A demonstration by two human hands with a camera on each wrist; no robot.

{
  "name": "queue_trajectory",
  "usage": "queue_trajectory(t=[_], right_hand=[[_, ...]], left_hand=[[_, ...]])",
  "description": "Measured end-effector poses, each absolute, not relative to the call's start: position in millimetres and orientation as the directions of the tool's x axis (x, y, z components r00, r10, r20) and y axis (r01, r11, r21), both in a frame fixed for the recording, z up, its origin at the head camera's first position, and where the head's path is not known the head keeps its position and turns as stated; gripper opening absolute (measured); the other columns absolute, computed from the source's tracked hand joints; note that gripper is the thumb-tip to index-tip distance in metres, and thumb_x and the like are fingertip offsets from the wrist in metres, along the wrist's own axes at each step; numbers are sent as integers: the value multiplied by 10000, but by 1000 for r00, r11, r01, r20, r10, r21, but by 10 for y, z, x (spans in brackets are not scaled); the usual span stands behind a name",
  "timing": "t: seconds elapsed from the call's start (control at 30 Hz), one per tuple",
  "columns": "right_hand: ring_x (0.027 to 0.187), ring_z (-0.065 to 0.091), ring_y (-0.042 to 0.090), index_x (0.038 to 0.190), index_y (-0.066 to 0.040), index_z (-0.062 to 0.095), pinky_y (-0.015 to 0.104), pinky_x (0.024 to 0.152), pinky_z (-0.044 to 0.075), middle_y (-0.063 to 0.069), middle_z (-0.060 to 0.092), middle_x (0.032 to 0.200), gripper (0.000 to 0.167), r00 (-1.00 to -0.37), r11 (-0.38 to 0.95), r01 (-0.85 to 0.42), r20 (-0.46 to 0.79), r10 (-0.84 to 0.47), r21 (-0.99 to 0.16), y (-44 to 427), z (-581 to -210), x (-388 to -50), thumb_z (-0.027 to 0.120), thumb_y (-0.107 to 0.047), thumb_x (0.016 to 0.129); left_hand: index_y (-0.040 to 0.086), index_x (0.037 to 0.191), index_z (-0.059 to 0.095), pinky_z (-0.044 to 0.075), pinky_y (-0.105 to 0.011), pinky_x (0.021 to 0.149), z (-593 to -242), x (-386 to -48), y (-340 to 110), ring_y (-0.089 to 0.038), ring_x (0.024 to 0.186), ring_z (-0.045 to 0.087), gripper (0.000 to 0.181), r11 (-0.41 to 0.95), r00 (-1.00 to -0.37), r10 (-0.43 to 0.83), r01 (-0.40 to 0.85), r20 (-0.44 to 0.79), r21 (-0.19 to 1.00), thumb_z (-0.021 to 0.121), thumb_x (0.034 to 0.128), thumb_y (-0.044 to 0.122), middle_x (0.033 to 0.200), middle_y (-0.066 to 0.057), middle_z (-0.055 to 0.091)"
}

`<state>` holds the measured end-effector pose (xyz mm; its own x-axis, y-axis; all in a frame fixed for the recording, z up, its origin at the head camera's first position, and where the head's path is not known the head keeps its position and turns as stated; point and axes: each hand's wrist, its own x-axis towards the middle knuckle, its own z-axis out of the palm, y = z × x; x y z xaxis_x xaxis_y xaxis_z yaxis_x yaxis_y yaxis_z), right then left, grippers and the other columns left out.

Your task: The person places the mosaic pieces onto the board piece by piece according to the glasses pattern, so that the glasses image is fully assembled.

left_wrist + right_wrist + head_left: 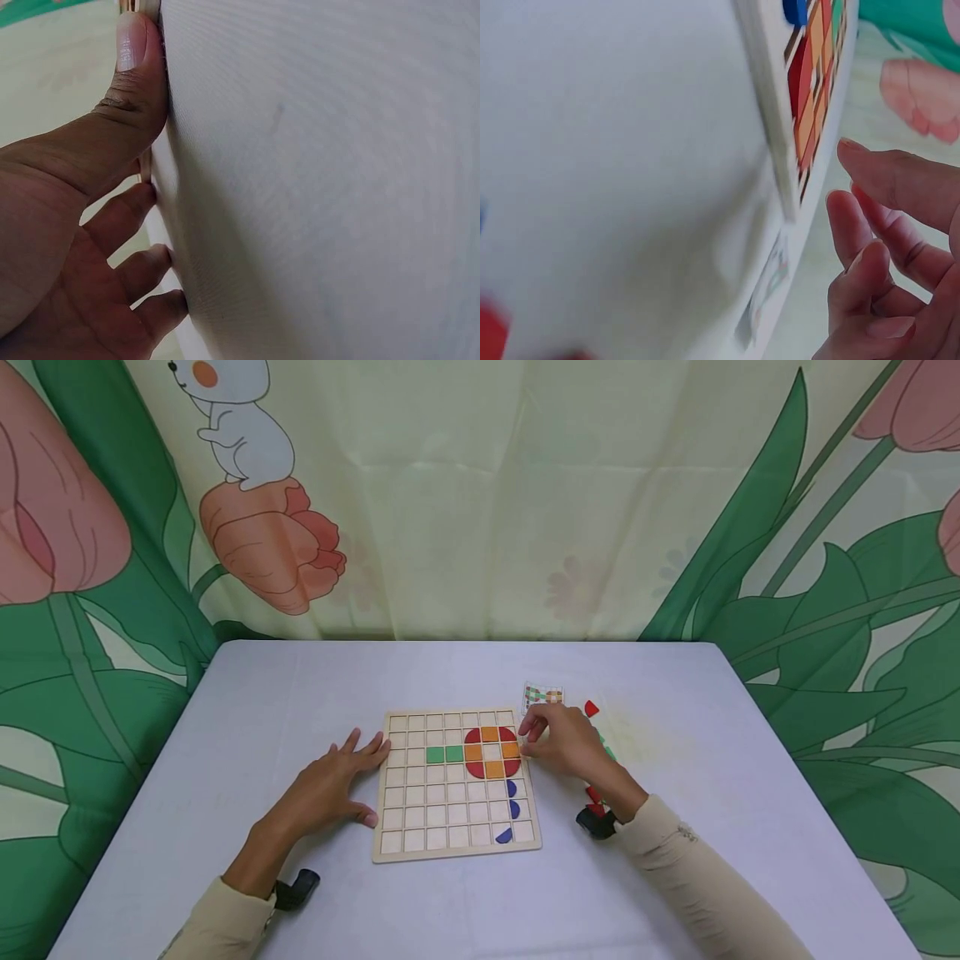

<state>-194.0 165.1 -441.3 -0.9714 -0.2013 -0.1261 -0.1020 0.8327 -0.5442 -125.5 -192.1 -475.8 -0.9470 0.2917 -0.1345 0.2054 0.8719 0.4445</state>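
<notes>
A wooden grid board (450, 856) lies on the table. My left hand (322, 793) spreads along its left side, with the thumb (133, 45) and a fingertip at the edge. Over the upper right edge is my right hand (570, 743); in the right wrist view, thumb and fingers of this hand (900, 255) stand apart with nothing between them. Red rounded pieces (472, 737) and orange squares (489, 733) form a ring around one bare cell. Two green squares (444, 754) adjoin it on the left. Three blue pieces (513, 809) sit down the right side.
A small patterned card (543, 693) lies behind the board's upper right corner. Loose red pieces (591, 708) and green pieces (609, 752) are strewn right of the board, partly behind my right forearm. A printed curtain (480, 527) hangs behind the white table (315, 685).
</notes>
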Motion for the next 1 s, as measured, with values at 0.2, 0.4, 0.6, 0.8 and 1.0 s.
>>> queue_trajectory(t=[0.2,0.4,0.6,0.8,1.0], right_hand=[[907,620,233,1006,-148,748,317,695,487,23,712,889,194,-981,849,-79,-112,-161,-523,1922,-4434,-1976,884,-176,870],[932,628,269,1066,-136,759,332,689,509,59,735,931,196,-989,849,-56,-85,-118,-525,2174,-4456,-2069,851,-167,896],[974,643,305,1103,-118,747,369,720,525,99,745,999,194,-993,848,-26,-84,-83,-529,2406,-4468,-2211,819,-144,925],[1159,620,373,1181,-124,741,527,908,522,153,741,1152,234,-991,847,25,-122,-47,-531,2594,-4496,-2350,792,-135,953],[1208,600,415,1264,-145,732,596,964,498,193,718,1218,295,-988,875,30,-150,-49,-483,2696,-4542,-2447,773,-137,972]], left_hand=[[189,1621,451,398,-822,1066,-4766,-1257,-1932,-777,1408,288,1189,873,-947,290,203,-135,444,1008,583,347,1711,-124,357],[196,1625,444,389,-823,1076,-4778,-1264,-1937,-779,1408,284,1195,874,-949,285,200,-135,444,1009,583,352,1717,-142,340],[195,1627,439,397,-817,1077,-4785,-1261,-1939,-780,1404,290,1196,874,-949,285,200,-134,443,1010,587,345,1720,-170,324],[200,1629,436,403,-814,1072,-4789,-1258,-1941,-780,1405,292,1189,874,-947,291,205,-138,441,1005,597,358,1722,-157,325],[193,1623,447,390,-817,1083,-4789,-1264,-1936,-779,1405,292,1187,874,-948,291,208,-131,440,1007,588,348,1713,-123,349]])
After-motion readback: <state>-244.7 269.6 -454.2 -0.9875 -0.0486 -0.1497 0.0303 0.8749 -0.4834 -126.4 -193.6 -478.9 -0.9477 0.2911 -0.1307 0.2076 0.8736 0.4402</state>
